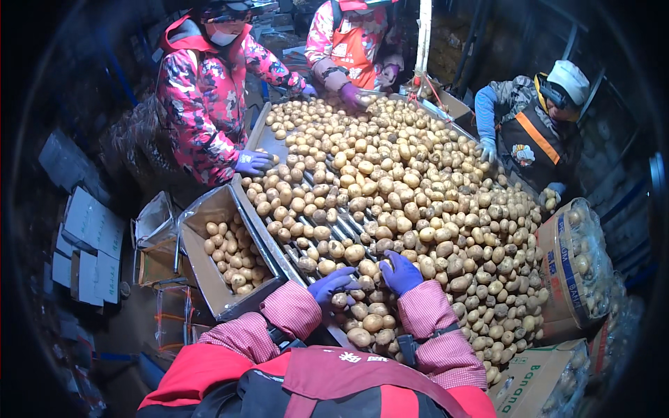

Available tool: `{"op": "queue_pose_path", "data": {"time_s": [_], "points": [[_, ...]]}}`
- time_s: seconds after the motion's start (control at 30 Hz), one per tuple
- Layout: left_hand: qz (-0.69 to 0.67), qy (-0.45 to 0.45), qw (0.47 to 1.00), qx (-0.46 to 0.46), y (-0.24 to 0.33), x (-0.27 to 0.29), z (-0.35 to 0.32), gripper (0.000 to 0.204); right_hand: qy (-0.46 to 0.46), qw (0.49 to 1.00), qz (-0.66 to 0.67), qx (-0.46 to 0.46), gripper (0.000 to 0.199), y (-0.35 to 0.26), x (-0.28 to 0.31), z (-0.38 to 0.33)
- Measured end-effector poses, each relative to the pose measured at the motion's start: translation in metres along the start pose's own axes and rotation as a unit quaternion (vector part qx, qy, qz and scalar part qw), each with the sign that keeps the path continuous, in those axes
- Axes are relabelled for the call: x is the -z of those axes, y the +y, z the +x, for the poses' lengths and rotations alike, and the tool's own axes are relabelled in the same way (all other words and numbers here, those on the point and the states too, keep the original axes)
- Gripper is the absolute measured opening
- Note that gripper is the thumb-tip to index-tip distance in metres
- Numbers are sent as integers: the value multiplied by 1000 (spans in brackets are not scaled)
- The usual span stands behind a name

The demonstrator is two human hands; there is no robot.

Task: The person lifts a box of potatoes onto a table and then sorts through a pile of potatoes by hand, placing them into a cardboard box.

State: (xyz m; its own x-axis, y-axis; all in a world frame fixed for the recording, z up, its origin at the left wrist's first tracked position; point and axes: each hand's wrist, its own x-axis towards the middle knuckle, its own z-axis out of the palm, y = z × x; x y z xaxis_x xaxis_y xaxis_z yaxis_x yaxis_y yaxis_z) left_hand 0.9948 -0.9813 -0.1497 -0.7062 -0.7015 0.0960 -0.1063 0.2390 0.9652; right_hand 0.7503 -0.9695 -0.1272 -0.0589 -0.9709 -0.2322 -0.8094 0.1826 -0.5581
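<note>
A big heap of potatoes [418, 202] covers a sorting table with dark metal rollers [341, 226]. My left hand [334, 284], in a purple glove, lies over potatoes at the near edge, fingers stretched to the right. A potato sits just under its palm side; I cannot make out a grip on it. My right hand [401, 274], gloved the same, rests on the heap a little to the right, its fingers apart and pointing away from me. Several loose potatoes lie between and below the two hands.
A carton of potatoes [226, 299] stands against the table's left side. Cartons with plastic-wrapped potatoes [568, 265] line the right. Co-workers stand at the left [202, 97], the far side [355, 42] and the right [536, 132], their gloved hands at the table. Flat cartons [94, 230] lie far left.
</note>
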Motion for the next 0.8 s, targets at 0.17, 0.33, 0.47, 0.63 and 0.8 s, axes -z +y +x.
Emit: {"op": "queue_pose_path", "data": {"time_s": [0.17, 0.33, 0.47, 0.63, 0.8], "points": [[-540, 29, 781, 311, -7, 14, -5, 47, 107, 962, 139, 210, 66, -60, -13, -30], [-576, 45, 791, 202, 13, 49, 1, 60, 216, 953, -205, 52, 69, 34, 7, -64], [-581, 51, 786, 206, 36, 67, 3, 79, 179, 944, -279, -2, 82, 104, -7, -89], [-566, 207, 781, 160, -18, 51, 24, 62, 111, 935, -334, -49, 82, 73, -4, -72], [-514, 223, 828, -4, -77, 38, 35, 42, 96, 930, -347, 73, 70, 86, -20, -36]]}}
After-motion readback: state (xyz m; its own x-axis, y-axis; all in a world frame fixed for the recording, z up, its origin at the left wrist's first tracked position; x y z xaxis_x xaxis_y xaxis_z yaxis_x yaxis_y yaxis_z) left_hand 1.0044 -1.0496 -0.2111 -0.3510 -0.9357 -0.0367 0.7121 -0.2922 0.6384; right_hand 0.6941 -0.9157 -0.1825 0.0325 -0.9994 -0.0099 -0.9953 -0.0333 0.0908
